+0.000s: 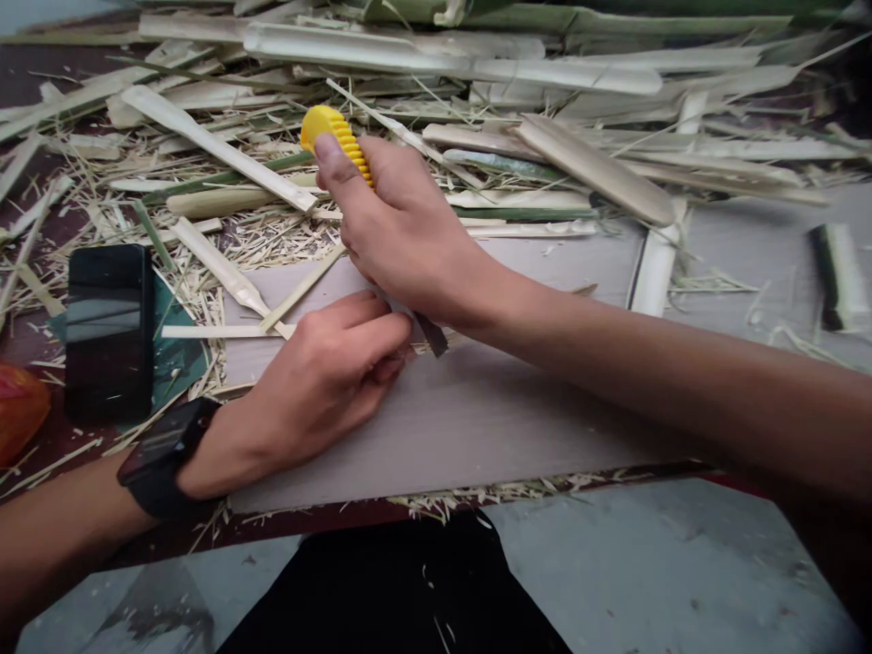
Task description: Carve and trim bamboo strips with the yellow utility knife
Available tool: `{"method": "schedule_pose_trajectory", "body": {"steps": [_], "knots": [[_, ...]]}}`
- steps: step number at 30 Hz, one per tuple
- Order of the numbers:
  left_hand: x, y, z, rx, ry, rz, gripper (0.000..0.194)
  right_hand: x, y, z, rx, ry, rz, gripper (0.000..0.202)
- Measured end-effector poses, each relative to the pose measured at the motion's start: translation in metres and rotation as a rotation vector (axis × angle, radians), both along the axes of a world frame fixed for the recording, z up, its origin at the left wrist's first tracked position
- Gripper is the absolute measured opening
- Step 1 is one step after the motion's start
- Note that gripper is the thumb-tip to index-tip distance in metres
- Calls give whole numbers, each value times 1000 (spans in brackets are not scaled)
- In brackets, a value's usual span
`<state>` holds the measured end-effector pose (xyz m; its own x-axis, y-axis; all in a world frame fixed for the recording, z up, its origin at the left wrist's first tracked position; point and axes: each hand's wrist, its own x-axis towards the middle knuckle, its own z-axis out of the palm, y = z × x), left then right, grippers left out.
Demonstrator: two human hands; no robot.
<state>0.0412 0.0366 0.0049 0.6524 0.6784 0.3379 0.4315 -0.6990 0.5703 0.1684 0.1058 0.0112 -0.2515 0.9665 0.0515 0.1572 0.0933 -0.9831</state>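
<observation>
My right hand [409, 222] is wrapped round the yellow ribbed handle of a utility knife [351, 150], thumb along its top. The knife's dark blade [431, 336] points down toward the board, just right of my left fingers. Low over the grey board [463, 427], my left hand [341, 363] is closed, fingertips curled under. What it pinches is mostly hidden; a small pale end shows beside the blade. At its left edge, a narrow pale strip [211, 332] and a notched flat bamboo piece [224, 272] lie crossed, partly covered by the hand.
Split bamboo pieces [381, 54] and shavings [286, 241] heap across the back and left. A black phone [109, 331] lies at left, near an orange-red object [17, 413]. A short dark-edged piece [837, 277] lies at right. The table's front edge is close to my lap.
</observation>
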Motion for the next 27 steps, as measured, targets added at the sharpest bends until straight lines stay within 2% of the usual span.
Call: {"method": "schedule_pose_trajectory", "body": {"steps": [7,18,27], "knots": [[1,-5,-5,156,77,-8,23,1,-1,2,80,-78,-24,38],[1,-5,-3,150,112,-38,17,2,0,4,80,-103,-61,39],[2,-7,-3,164,103,-38,18,0,-3,3,154,-61,-109,37]]}}
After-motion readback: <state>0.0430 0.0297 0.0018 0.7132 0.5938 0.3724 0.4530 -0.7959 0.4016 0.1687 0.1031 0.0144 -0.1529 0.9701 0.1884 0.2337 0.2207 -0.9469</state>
